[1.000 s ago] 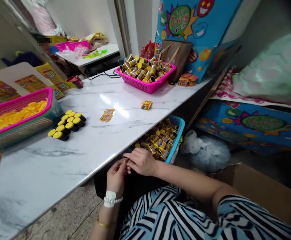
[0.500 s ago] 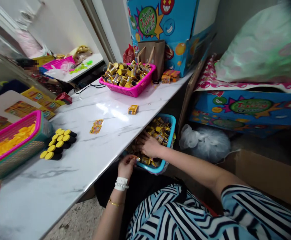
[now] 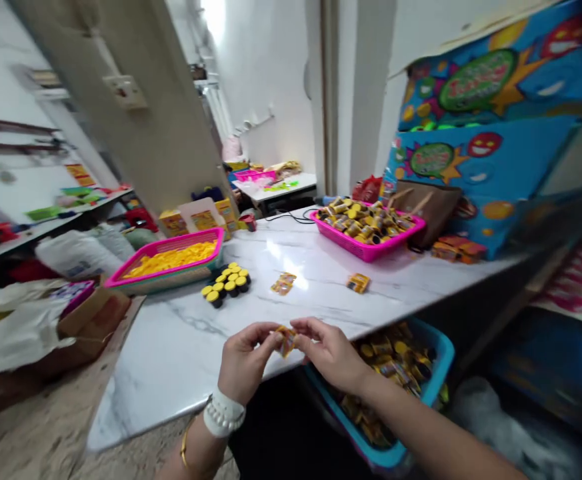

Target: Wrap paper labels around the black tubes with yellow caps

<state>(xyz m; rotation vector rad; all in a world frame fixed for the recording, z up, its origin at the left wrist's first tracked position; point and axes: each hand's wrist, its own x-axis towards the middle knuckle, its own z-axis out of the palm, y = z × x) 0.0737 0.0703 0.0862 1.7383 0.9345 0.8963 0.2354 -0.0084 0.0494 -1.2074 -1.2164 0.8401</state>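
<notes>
My left hand (image 3: 245,360) and my right hand (image 3: 333,353) meet over the table's front edge. Between their thumbs and fingers they pinch a small yellow printed label (image 3: 286,341), one side each. Just beyond lies a flat piece of similar yellow printed labels (image 3: 284,283) on the table. To its right is a small yellow-orange stack of labels (image 3: 358,283). A cluster of small black canisters with yellow lids (image 3: 231,285) stands to the left. Below my right forearm, a blue basket (image 3: 443,357) holds many yellow wrapped canisters, partly hidden by that arm.
A pink basket (image 3: 365,252) heaped with labelled canisters sits at the back right, before blue cartons (image 3: 475,160). Another pink-rimmed basket (image 3: 219,241) with yellow lids stands at the left. Orange packs (image 3: 458,250) lie by the cartons. The marble-patterned table (image 3: 171,373) ends near my wrists.
Both hands have come up from the blue basket to the table edge, now with the yellow label between them. The head view has swung left and up.
</notes>
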